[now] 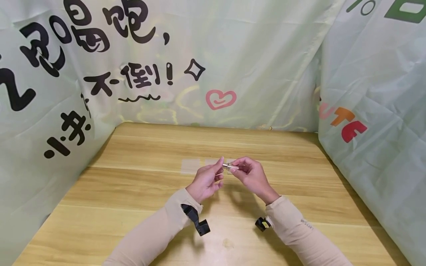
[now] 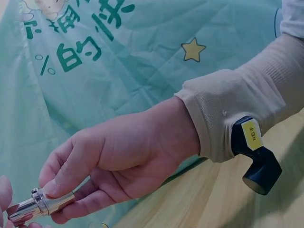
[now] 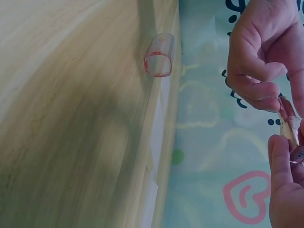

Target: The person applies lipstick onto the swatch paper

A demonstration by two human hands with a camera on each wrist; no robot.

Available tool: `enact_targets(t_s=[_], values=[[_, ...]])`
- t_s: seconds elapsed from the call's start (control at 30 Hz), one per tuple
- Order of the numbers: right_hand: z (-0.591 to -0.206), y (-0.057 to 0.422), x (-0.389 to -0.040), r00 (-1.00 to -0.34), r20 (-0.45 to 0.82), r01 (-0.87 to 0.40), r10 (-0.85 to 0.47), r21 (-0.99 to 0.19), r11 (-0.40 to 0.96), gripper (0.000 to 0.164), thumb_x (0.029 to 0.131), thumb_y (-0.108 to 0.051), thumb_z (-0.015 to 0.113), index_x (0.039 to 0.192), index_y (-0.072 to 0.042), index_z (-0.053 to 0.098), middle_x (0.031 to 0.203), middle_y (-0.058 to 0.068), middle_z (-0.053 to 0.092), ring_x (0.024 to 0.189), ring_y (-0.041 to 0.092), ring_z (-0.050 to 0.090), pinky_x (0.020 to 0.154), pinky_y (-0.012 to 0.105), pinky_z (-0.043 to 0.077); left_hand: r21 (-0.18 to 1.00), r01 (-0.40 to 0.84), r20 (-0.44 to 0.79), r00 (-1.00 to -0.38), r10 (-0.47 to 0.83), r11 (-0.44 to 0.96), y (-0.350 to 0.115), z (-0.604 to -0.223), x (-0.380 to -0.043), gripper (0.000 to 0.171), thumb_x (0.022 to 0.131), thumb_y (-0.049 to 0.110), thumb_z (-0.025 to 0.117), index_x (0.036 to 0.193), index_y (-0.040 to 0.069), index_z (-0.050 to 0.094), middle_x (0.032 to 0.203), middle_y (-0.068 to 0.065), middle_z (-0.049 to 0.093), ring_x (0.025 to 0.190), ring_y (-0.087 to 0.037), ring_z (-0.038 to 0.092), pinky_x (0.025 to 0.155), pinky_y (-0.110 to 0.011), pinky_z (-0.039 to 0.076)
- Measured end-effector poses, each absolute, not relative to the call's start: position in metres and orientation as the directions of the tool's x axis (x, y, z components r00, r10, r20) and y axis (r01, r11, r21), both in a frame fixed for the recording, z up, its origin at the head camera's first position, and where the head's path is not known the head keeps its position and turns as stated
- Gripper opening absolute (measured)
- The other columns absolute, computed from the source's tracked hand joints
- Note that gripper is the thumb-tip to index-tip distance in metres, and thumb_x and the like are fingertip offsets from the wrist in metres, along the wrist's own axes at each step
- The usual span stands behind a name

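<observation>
Both hands meet over the middle of the table around a shiny silver lipstick tube (image 1: 227, 166) with a raised ring. My left hand (image 1: 207, 181) pinches one end between thumb and fingers. From the other side, my right hand (image 1: 254, 179) pinches the tube's other end. In the left wrist view the right hand (image 2: 109, 161) holds the tube (image 2: 27, 210) just beside the ring, and only fingertips of the left hand show. A round end of the tube (image 3: 298, 154) faces the right wrist camera. A clear cap (image 3: 159, 54) with red smears stands on the table.
Pale rectangular patches (image 1: 190, 166) lie on the wooden table (image 1: 139, 192) behind the hands. Printed curtains (image 1: 266, 66) close off the back and both sides. Black wrist cameras (image 1: 199, 222) hang below the sleeves.
</observation>
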State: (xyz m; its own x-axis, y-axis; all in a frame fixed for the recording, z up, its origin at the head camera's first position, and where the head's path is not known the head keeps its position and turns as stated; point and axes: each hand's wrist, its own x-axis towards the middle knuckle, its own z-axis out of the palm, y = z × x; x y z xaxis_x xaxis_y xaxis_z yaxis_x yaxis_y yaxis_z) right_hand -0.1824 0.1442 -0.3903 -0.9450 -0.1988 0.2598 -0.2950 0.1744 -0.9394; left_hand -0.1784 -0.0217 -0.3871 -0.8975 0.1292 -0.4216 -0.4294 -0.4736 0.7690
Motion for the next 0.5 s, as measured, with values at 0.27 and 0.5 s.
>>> enact_targets(t_s=[0.27, 0.5], values=[[-0.392, 0.143, -0.18, -0.904, 0.381, -0.413, -0.196, -0.897, 0.16, 0.015, 0.082, 0.013, 0.069, 0.096, 0.01, 0.064, 0.101, 0.025, 0.068, 0.085, 0.013, 0.067, 0.073, 0.027, 0.057, 0.781, -0.438, -0.427, -0.895, 0.133, -0.444, -0.021, -0.386, -0.18, 0.035, 0.084, 0.038, 0.075, 0.088, 0.008, 0.058, 0.076, 0.001, 0.056, 0.064, -0.008, 0.048, 0.05, -0.018, 0.041], [-0.376, 0.136, -0.168, -0.85, 0.482, -0.521, -0.214, -0.831, 0.197, 0.016, 0.077, 0.022, 0.068, 0.091, 0.015, 0.062, 0.098, 0.029, 0.066, 0.089, 0.036, 0.068, 0.078, 0.036, 0.057, 0.785, -0.436, -0.425, -0.896, 0.13, -0.441, -0.022, -0.388, -0.182, 0.037, 0.084, 0.039, 0.075, 0.089, 0.008, 0.058, 0.075, 0.002, 0.055, 0.063, -0.007, 0.048, 0.049, -0.018, 0.041]])
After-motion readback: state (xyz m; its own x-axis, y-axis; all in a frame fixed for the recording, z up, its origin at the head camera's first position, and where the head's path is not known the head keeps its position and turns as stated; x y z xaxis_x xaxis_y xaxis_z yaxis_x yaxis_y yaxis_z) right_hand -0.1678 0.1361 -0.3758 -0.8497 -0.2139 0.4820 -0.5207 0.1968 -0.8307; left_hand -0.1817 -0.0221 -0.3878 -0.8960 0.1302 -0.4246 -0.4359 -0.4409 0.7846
